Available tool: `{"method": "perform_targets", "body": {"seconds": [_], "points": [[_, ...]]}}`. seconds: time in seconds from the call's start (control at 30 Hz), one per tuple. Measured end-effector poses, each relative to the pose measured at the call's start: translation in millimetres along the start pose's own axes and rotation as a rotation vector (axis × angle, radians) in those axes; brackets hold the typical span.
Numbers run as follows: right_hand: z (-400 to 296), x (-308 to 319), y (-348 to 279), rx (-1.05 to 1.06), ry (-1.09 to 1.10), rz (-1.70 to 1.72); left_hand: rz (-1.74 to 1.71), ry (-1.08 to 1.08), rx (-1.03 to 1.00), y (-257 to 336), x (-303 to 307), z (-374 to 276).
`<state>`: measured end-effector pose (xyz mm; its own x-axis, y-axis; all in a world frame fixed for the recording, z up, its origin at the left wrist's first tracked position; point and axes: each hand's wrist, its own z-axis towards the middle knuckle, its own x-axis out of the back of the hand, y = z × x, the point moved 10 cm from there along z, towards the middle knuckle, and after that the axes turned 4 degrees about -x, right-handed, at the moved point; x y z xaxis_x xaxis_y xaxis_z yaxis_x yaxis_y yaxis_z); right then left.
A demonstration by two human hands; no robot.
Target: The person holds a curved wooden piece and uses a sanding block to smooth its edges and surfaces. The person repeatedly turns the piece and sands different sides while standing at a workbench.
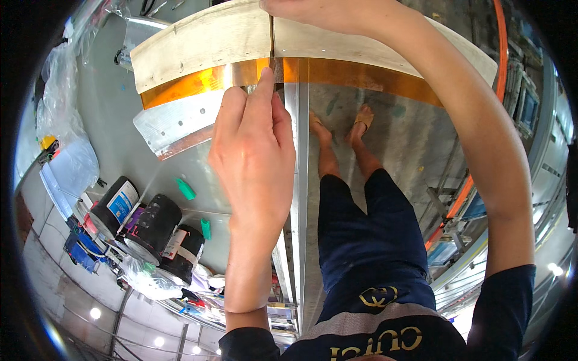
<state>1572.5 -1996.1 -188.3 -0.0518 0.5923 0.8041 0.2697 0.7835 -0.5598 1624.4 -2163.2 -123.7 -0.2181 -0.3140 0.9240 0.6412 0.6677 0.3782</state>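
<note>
Two wooden-handled squeegees with amber blades appear end to end across the top, a dark gap between their ends. The left squeegee (198,43) is over the grey tabletop; most of the right squeegee (343,49) reaches out past the table edge. My right hand (307,10), partly cut off by the top of the view, grips the right squeegee near the gap. My left hand (255,149) points its index finger to the left blade's end, the other fingers bent. Whether it pinches anything is hidden. Beside it lies a metal strip (180,117) with a brown edge.
Several black tubs (153,225) and two green plastic pieces (185,188) are on the grey table (135,149). Clear plastic wrap (63,90) lies at far left. A metal table edge (301,180) runs towards me. Racks with an orange bar (500,49) stand right.
</note>
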Motion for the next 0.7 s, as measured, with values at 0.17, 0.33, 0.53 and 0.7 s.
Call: {"method": "perform_targets", "body": {"seconds": [0.17, 0.33, 0.53, 0.7], "points": [[-5.8, 0.0, -11.7, 0.029, -0.064, 0.034, 0.056, 0.018, 0.006, -6.0, -5.4, -10.4], [-6.2, 5.5, -3.2, 0.003, -0.029, 0.015, -0.042, 0.012, 0.003, -10.3, -8.8, -13.8], [-5.8, 2.0, -5.7, 0.011, -0.033, 0.016, -0.074, 0.02, -0.01, -17.7, -13.1, -20.6], [5.2, -8.6, 5.1, -0.022, -0.016, -0.067, -0.067, -0.032, -0.016, -15.3, -20.9, -24.0]]}}
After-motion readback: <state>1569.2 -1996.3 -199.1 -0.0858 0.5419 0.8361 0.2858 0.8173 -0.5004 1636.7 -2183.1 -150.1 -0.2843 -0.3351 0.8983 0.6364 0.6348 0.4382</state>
